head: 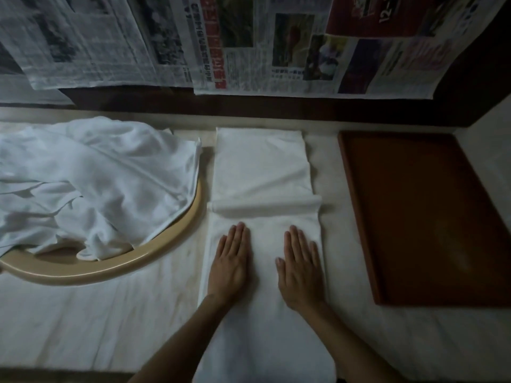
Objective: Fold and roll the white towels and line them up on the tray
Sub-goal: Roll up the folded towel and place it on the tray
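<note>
A long white towel (262, 167) lies folded into a narrow strip down the middle of the counter, with a raised crease across it just beyond my fingertips. My left hand (231, 261) and my right hand (301, 266) press flat on its near part, side by side, fingers straight. A brown wooden tray (425, 217) sits to the right of the towel with nothing on it. A heap of loose white towels (91, 183) fills the left.
The heap lies in a round beige basin (154, 244) whose rim curves close to the strip's left edge. A white cloth covers the counter (83, 322). Newspaper sheets (276, 45) hang on the dark wall behind. A wall (492, 139) bounds the right side.
</note>
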### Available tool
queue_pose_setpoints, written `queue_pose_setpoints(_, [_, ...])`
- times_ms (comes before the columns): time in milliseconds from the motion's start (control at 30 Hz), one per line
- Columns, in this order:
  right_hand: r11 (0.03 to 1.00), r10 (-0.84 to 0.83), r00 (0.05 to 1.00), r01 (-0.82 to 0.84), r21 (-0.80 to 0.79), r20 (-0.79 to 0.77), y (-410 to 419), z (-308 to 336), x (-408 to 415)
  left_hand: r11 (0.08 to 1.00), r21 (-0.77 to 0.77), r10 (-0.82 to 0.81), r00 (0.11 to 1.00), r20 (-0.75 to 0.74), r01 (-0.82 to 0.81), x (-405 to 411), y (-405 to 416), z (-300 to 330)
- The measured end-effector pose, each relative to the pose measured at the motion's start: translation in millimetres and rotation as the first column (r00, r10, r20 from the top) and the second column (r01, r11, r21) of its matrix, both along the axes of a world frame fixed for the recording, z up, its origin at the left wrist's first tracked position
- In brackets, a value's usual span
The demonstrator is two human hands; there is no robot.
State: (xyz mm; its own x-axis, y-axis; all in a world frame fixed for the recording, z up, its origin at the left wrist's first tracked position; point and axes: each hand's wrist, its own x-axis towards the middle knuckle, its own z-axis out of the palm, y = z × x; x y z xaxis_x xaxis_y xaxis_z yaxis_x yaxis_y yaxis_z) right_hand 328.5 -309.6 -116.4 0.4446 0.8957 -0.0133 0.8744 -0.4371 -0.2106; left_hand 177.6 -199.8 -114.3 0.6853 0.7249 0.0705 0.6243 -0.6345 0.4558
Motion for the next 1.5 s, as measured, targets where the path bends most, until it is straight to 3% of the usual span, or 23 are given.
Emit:
queue_pose_setpoints(133, [0.999, 0.009, 1.000, -0.009, 0.036, -0.004, 38.9, 2.0, 27.2, 1.000, 0.004, -0.006, 0.999, -0.047, 0.006, 28.6, 40.6, 1.0])
queue_pose_setpoints(267, [0.999, 0.019, 1.000, -0.019, -0.032, -0.008, 75.4, 3.9, 54.3, 1.000, -0.012, 0.003, 0.995, -0.103, -0.005, 53.1, 77.0, 5.2])
queue_pose_setpoints(400, [0.999, -0.010, 0.997, 0.006, -0.049, -0.073, 83.6, 12.9, 38.7, 0.986, -0.059, 0.154, 0.988, -0.003, -0.154, 67.2, 53.1, 26.6])
queue_pose_setpoints(500, [0.989, 0.148, 0.989, -0.148, 0.004, 0.012, 24.5, 4.4, 13.9, 0.994, -0.069, -0.082, 0.997, -0.008, 0.081, 26.3, 3.6, 16.4])
queue_pose_setpoints(567, [0.999, 0.038, 0.999, -0.038, 0.005, 0.026, -17.3, -2.3, 21.1, 0.996, 0.028, -0.079, 0.996, -0.043, 0.080, -20.7, -3.8, -2.6])
queue_pose_setpoints(633, [0.974, -0.215, 0.977, 0.214, 0.071, 0.001, -36.8, 0.5, 21.7, 0.986, 0.033, 0.161, 0.987, -0.011, -0.161, -52.2, -7.1, -7.6])
queue_pose_setpoints(667, [0.972, -0.221, 0.975, 0.222, 0.083, -0.016, -41.1, 4.2, 11.4, 0.971, 0.025, 0.238, 0.971, 0.013, -0.238, -56.0, -16.0, -5.5])
queue_pose_setpoints(700, [0.989, -0.124, 0.992, 0.125, 0.073, -0.025, -44.5, 8.3, -3.5, 0.979, 0.005, 0.203, 0.979, 0.028, -0.203, -51.6, -29.0, -1.2])
queue_pose_setpoints(767, [0.991, 0.127, 0.992, -0.128, 0.030, 0.019, -58.6, 8.6, -28.9, 0.996, 0.006, -0.087, 0.996, 0.004, 0.087, -44.4, -59.8, 2.2])
queue_pose_setpoints(800, [0.988, 0.152, 0.988, -0.152, -0.006, 0.033, -65.9, 6.3, -25.3, 0.986, 0.039, -0.160, 0.985, -0.060, 0.163, -49.9, -63.9, 2.1])
queue_pose_setpoints(833, [0.995, 0.094, 0.995, -0.092, -0.033, 0.039, -74.1, 3.6, -15.4, 0.990, 0.039, -0.131, 0.985, -0.115, 0.137, -60.8, -58.8, 1.4])
queue_pose_setpoints(900, [0.990, -0.127, 0.990, 0.130, -0.054, 0.055, -90.3, 1.4, 6.3, 0.995, -0.016, 0.095, 0.985, -0.143, -0.098, -87.6, -39.2, -2.0])
queue_pose_setpoints(967, [0.981, -0.194, 0.981, 0.194, -0.016, -0.001, -101.6, 4.3, 9.3, 0.970, -0.061, 0.225, 0.964, -0.145, -0.236, -101.5, -33.9, 5.4])
queue_pose_setpoints(1100, [0.977, 0.126, 0.975, -0.090, 0.194, -0.181, -106.3, 21.9, -36.9, 1.000, 0.006, 0.030, 0.998, 0.057, -0.030, -95.7, -75.0, 33.0])
queue_pose_setpoints(1167, [0.944, 0.231, 0.955, -0.174, 0.281, -0.187, -117.1, 19.6, -47.2, 0.999, -0.003, 0.043, 0.994, 0.098, -0.043, -109.9, -85.5, 37.3])
queue_pose_setpoints(1233, [0.924, 0.248, 0.949, -0.170, 0.343, -0.195, -128.8, 14.2, -45.9, 0.999, -0.029, 0.033, 0.993, 0.115, -0.030, -129.9, -90.0, 33.2])
queue_pose_setpoints(1367, [0.913, 0.253, 0.944, -0.160, 0.376, -0.211, -138.2, 12.9, -44.2, 0.988, -0.032, -0.142, 0.974, 0.179, 0.150, -156.4, -90.7, 21.9])
queue_pose_setpoints(1500, [0.927, 0.233, 0.940, -0.136, 0.349, -0.251, -142.9, 13.1, -43.6, 0.982, -0.123, -0.121, 0.975, 0.187, 0.146, -162.2, -85.2, 22.7])
